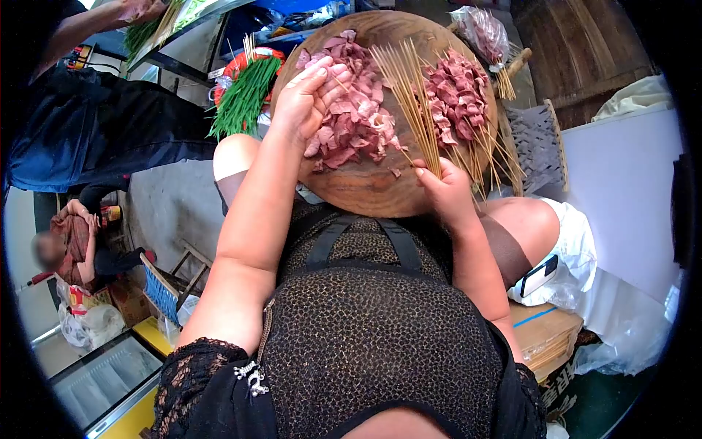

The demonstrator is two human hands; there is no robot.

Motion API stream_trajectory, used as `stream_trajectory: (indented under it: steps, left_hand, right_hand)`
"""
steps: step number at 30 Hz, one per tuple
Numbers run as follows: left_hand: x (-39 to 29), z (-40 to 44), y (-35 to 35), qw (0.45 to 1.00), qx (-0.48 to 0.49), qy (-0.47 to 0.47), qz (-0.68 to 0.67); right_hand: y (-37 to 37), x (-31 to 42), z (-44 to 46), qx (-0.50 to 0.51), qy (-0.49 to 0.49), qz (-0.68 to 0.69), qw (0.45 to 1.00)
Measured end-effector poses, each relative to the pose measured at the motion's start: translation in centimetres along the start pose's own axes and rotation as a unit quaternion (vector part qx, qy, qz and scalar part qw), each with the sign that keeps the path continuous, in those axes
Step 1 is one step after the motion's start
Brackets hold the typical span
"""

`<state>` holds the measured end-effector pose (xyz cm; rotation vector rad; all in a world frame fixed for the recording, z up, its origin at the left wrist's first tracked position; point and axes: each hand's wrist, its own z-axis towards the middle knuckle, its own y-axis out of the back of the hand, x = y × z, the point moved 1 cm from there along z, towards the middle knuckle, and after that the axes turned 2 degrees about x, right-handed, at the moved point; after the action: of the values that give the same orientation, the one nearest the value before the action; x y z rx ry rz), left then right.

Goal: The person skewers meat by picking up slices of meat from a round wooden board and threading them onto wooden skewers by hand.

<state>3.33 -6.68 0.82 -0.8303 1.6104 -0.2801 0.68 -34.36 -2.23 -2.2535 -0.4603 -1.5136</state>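
Note:
My left hand [313, 101] is palm up over the left side of a round wooden block [358, 192]. Its fingers are curled beside a heap of sliced pink meat [351, 128], and what lies in them is too small to make out. My right hand [444, 192], at the block's near edge, is closed around the lower ends of a fanned bundle of bamboo skewers [417, 99]. One thin skewer slants from that hand toward the loose slices. To the right of the bundle, meat threaded on skewers [459, 95] lies piled, its bare sticks pointing toward me.
Green chives [248, 91] lie in a red basket left of the block. A plastic bag of skewers [484, 35] is beyond its right edge. A phone [539, 276] rests by my right thigh. Another person stands at left; one sits [77, 227] farther back.

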Motion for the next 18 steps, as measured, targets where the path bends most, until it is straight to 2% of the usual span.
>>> stream_trajectory:
  steps: [5, 11, 13, 15, 18]
  left_hand:
    - [-0.5, -0.3, -0.3, 0.999, -0.005, 0.004, 0.032]
    - [-0.7, -0.2, -0.2, 0.999, 0.034, 0.02, 0.02]
    - [-0.7, -0.5, -0.6, 0.994, 0.063, 0.023, 0.089]
    - [-0.6, -0.7, -1.1, 0.991, 0.071, 0.029, 0.113]
    - [0.4, -0.8, -1.7, 0.987, 0.075, 0.033, 0.135]
  right_hand:
    - [0.9, 0.3, 0.1, 0.007, 0.004, -0.027, 1.0]
    - [1.0, -0.4, 0.4, 0.011, 0.025, -0.029, 0.999]
    - [0.9, -0.2, 0.4, 0.013, 0.033, -0.026, 0.999]
    - [0.6, 0.0, 0.2, 0.014, 0.004, 0.002, 1.0]
    - [0.4, -0.3, 0.5, 0.014, 0.016, 0.003, 1.0]
